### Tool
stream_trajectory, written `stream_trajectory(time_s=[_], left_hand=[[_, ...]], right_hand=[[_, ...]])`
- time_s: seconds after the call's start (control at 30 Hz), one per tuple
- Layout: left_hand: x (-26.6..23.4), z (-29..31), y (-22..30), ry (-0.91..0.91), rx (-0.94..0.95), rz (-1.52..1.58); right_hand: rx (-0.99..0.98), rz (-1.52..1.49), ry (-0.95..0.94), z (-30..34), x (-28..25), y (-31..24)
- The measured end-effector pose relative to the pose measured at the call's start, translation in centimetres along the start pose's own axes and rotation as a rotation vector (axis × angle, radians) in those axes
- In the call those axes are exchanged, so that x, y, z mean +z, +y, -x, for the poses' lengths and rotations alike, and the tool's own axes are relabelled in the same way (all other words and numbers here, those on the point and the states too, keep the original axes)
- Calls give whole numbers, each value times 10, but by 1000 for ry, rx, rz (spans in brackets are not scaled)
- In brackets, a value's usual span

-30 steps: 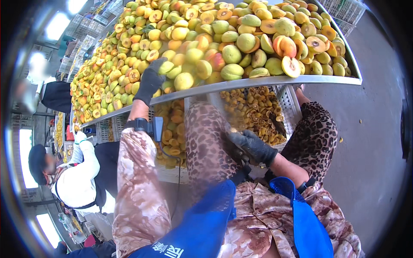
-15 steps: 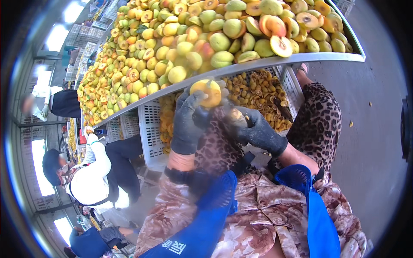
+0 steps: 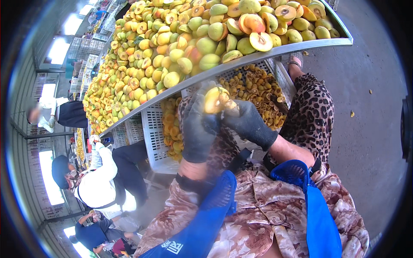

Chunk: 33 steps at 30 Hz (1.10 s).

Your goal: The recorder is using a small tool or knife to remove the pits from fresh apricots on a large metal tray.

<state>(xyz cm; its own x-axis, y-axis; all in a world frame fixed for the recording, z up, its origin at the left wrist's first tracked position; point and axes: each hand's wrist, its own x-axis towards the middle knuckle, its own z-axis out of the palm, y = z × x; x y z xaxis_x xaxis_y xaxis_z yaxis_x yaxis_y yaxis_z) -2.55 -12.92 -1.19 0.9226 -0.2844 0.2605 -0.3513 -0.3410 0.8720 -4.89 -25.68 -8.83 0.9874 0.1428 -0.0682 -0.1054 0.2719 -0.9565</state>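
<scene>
The left fingers (image 3: 196, 103) are closely gripping a cut fruit (image 3: 212, 100), the left hand (image 3: 200, 135) backing it from the left and below. The right hand (image 3: 253, 125) is meeting the fruit's opposite side, its fingers curling inward; whether they are pinching a tool or a loose piece, I cannot tell. The fruit is standing just on the wearer's side of the tray (image 3: 241, 61), below the rim. The left grip is apparently steadying it while leaving the cut face accessible to the right. The tray's raised rim is presumably keeping the pile (image 3: 159, 64) from rolling off. A white crate (image 3: 153, 136) and a second crate (image 3: 289, 84) are standing below the tray, seemingly within easy reach, both holding yellow pieces.

Haze is blurring the left fingertips. The tray is hiding part of both crates, and the upper frame is cutting off its far side.
</scene>
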Motion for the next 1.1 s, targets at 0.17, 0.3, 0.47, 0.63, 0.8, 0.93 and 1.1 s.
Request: stream_trajectory(time_s=[0.17, 0.3, 0.47, 0.63, 0.8, 0.93, 1.1], left_hand=[[1, -2, 12, 58, 52, -53], [6, 4, 13, 62, -55, 27], [5, 2, 6, 145, -335, 618], [13, -2, 7, 170, -406, 636], [19, -4, 13, 219, -392, 597], [13, -8, 16, 178, -392, 541], [13, -10, 19, 151, -336, 267]], right_hand=[[52, 3, 75, -1, 1, -2], [-36, -37, 5, 1, 9, -2], [-6, 9, -6, 2, 14, -3], [-126, 232, 40, -7, 12, -2], [-251, 140, 38, -4, 12, 0], [4, -9, -43, 1, 13, 1], [-132, 29, -60, 0, 13, 2]])
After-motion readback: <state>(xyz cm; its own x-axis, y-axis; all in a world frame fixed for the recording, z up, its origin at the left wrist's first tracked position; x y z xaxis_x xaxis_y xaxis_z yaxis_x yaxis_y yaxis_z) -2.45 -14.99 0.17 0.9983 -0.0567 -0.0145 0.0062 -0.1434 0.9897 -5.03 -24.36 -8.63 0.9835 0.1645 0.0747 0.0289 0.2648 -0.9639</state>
